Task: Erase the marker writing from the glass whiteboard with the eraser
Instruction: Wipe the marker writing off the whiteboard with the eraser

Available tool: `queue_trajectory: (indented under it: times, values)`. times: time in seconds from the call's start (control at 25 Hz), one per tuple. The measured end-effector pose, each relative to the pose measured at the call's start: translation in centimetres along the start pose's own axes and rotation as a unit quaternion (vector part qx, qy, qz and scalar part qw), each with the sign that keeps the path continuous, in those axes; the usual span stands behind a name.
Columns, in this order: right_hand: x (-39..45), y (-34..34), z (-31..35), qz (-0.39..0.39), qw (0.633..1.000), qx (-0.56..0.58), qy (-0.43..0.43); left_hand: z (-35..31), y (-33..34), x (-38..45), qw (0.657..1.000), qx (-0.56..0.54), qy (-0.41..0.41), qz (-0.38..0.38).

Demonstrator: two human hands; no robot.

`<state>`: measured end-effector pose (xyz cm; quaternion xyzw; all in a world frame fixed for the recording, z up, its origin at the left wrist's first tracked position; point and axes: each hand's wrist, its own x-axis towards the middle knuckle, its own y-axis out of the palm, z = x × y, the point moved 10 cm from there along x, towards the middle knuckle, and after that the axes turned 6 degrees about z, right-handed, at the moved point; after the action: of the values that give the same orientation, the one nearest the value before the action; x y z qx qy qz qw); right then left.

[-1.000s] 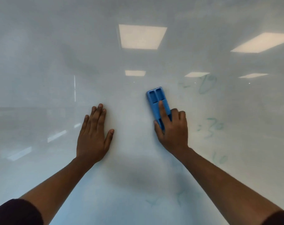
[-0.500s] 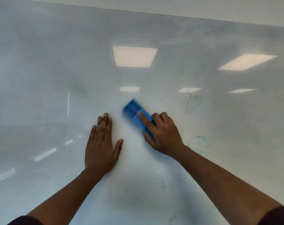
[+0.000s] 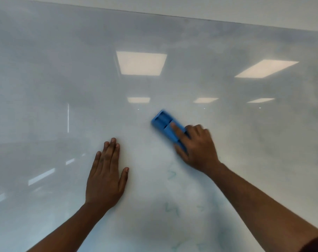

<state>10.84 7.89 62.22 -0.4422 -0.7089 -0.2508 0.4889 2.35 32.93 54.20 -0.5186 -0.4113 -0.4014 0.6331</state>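
- Now the right hand [image 3: 198, 148], gripping the blue eraser [image 3: 166, 125], has swung it back rightward, angled up-left on the glass whiteboard [image 3: 63, 70].
- Left hand [image 3: 107, 177] stays flat, fingers straight.
- Faint green marker writing [image 3: 171, 210] below remains, so wiping isn't finished.

The right hand [image 3: 196, 148] grips a blue eraser [image 3: 166, 125] against the glass board [image 3: 45, 79], forefinger laid along its back, the eraser tilted up to the left and blurred. The left hand [image 3: 105, 177] lies flat on the board, fingers straight, below and left of the eraser. Faint green marks [image 3: 171, 210] show toward the board's lower edge, and ceiling lights [image 3: 140, 63] reflect near its top edge.
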Motion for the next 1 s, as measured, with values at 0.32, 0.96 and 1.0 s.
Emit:
queue_trajectory:
  times: [0.32,0.96,1.0]
  values:
    - [2.0,-0.2,2.1,-0.014,0.997,0.048,0.054,-0.7,0.4,-0.4,1.000,0.006,-0.029,-0.004]
    - [-0.4,-2.4,-5.7,-0.035,0.970,0.081,0.226,-2.5,0.2,-1.5,0.999,0.018,0.004,0.029]
    - [1.5,-3.2,-6.4,-0.048,0.970,0.085,0.221,-2.5,-0.2,-0.3,0.999,0.018,0.010,0.026]
